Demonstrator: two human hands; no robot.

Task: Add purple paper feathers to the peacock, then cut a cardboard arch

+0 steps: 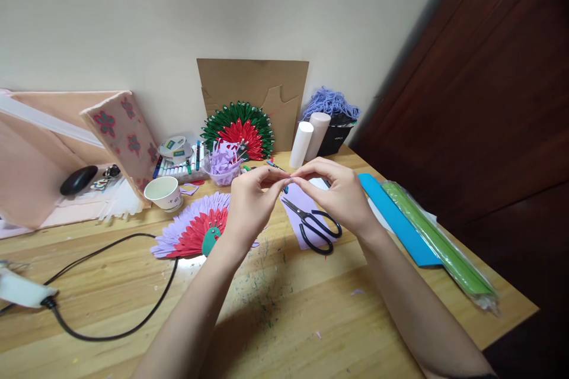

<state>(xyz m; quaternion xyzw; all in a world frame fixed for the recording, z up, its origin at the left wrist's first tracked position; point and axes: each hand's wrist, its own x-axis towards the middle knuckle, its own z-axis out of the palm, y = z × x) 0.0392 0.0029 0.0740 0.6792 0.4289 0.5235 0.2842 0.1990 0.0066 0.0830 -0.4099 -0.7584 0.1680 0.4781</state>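
My left hand [251, 201] and my right hand [335, 192] meet fingertip to fingertip above the wooden table [284, 320]. Both pinch one small thing between thumb and fingers; it is too small to name. Directly below them lie black scissors [316, 226] on a piece of lilac paper [299, 213]. A paper peacock [195, 231] with lilac and red feathers and a teal body lies flat just left of my left wrist.
A green-and-red paper fan [239, 128] leans on cardboard [253, 80] at the back. Nearby stand a cup of lilac scraps [222, 164], a paper cup [164, 193], markers [178, 167] and white rolls [307, 141]. Blue paper [395, 222] and green strips [438, 243] lie right. A glue gun [20, 289] and black cord [111, 284] lie left.
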